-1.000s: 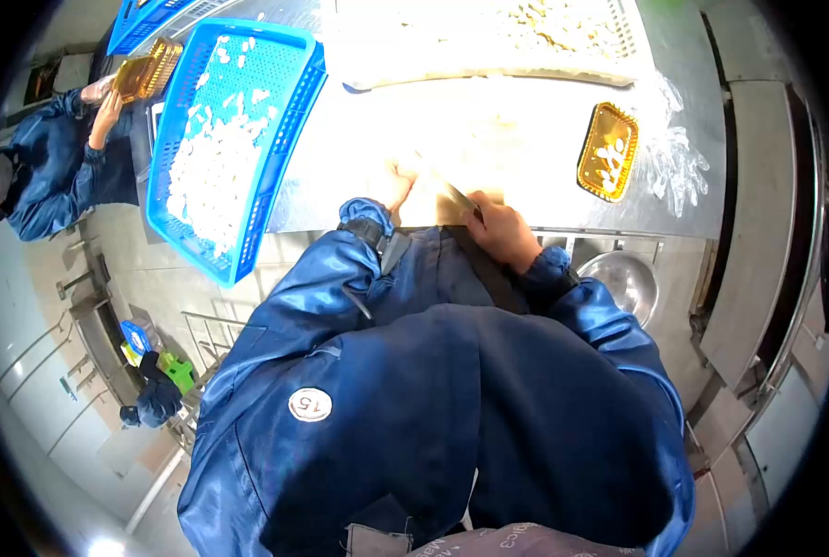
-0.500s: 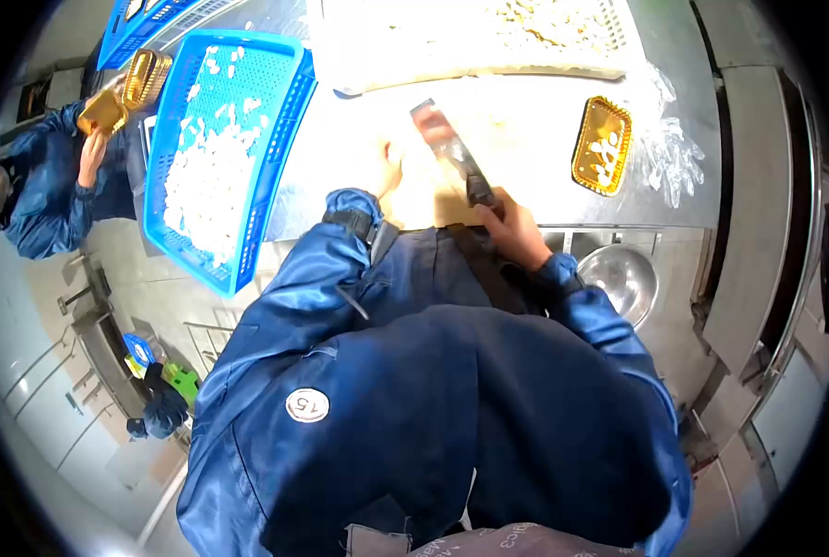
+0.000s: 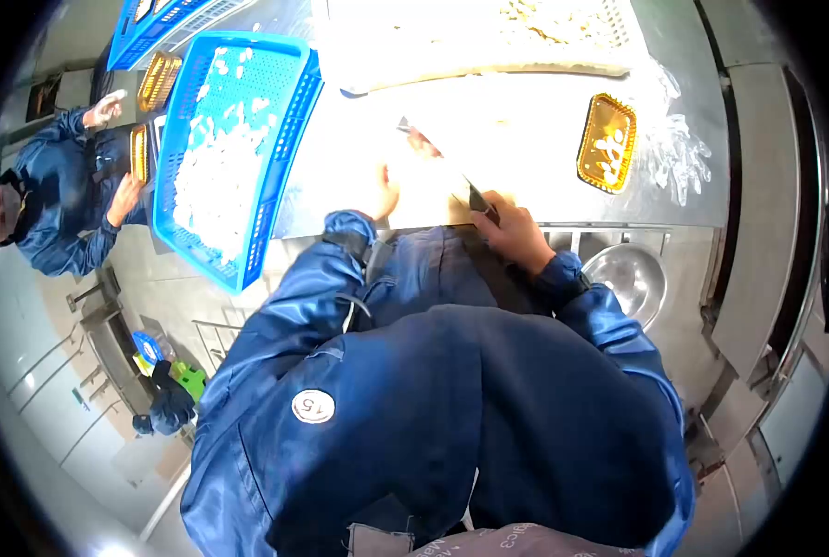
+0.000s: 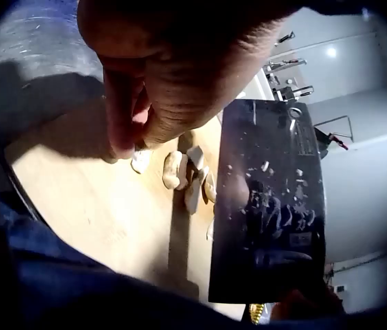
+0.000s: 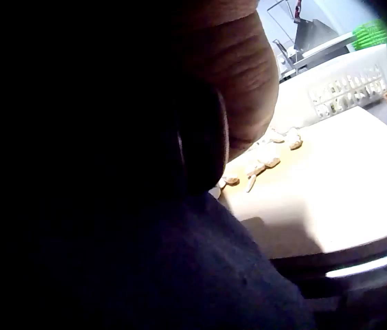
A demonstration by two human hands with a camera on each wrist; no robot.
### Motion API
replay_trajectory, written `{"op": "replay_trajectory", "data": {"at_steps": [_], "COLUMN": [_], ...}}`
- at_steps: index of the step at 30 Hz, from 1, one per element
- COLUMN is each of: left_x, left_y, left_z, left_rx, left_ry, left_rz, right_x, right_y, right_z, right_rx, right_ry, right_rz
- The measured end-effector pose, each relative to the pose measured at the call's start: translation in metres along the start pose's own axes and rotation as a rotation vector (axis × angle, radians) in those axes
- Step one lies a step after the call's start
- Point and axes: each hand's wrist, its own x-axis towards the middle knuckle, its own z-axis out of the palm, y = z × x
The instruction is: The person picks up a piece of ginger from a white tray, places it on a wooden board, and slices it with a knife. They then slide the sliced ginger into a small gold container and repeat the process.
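Note:
My right hand [image 3: 516, 232] grips the handle of a cleaver [image 3: 424, 141] near the board's front edge. Its broad dark blade [image 4: 269, 199], specked with pale bits, stands upright in the left wrist view. My left hand [image 3: 380, 192] is to the left of the blade, fingers bent down to the cutting board [image 4: 111, 213]. There the fingertips [image 4: 119, 148] pinch at a small pale piece [image 4: 140, 161]. Several pale pieces with tan skins [image 4: 173, 170] lie between that hand and the blade. In the right wrist view, shadow hides most of the right hand [image 5: 248, 89].
A blue basket [image 3: 307, 102] of white pieces stands left. At the right is a gold tray [image 3: 607, 176] with several pieces, beside crumpled clear plastic [image 3: 679, 139]. A white basket [image 3: 626, 37] is behind the board. Another person [image 3: 57, 204] works at far left; a metal bowl [image 3: 633, 278] is below the table.
From low beside the left hand, the cleaver blade has lifted and turned, then tipped slightly left. My left hand has shifted a little left. The other person's hands and gold tray have moved.

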Motion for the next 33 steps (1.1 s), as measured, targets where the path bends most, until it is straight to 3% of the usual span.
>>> {"op": "replay_trajectory", "data": {"at_steps": [1,2,5,6,17,20,23,27,28,30,31,32,33], "left_x": [-0.008,-0.013,-0.015,-0.012,-0.011,-0.011,-0.008,0.011,0.014,0.025,0.029,0.032,0.037], "left_y": [0.006,0.006,-0.008,-0.009,-0.015,-0.004,0.008,-0.007,0.002,0.036,0.060,0.079,0.094], "left_z": [0.003,0.012,0.029,0.027,0.039,0.028,0.016,0.046,0.044,0.023,0.008,0.001,-0.003], "left_rx": [0.084,-0.281,-0.550,-0.264,-0.470,-0.363,-0.210,-0.285,-0.583,-0.154,0.058,0.050,0.032], "left_ry": [0.019,-0.047,-0.012,0.015,0.022,0.019,0.005,-0.095,-0.190,-0.095,-0.045,-0.029,-0.037], "left_rz": [0.013,-0.182,-0.274,-0.182,-0.282,-0.276,-0.226,-0.120,-0.021,0.073,0.123,0.088,0.188], "right_x": [0.003,0.005,0.011,0.012,0.016,0.023,0.026,0.004,-0.005,-0.022,-0.028,-0.034,-0.039], "right_y": [0.001,0.000,0.002,-0.001,-0.020,-0.006,0.015,0.012,0.005,0.013,0.022,0.019,0.012], "right_z": [0.005,0.007,0.016,0.017,0.006,0.015,0.022,0.000,-0.010,-0.026,-0.031,-0.040,-0.049], "right_rx": [-0.058,-0.084,-0.126,-0.145,-0.302,-0.299,-0.228,0.038,0.048,0.030,-0.064,-0.011,0.045], "right_ry": [0.003,0.002,-0.049,-0.074,-0.204,-0.196,-0.168,-0.042,0.020,0.127,0.269,0.295,0.319], "right_rz": [-0.057,-0.095,-0.078,-0.062,-0.062,-0.075,-0.116,0.033,0.093,0.193,0.086,0.184,0.281]}}
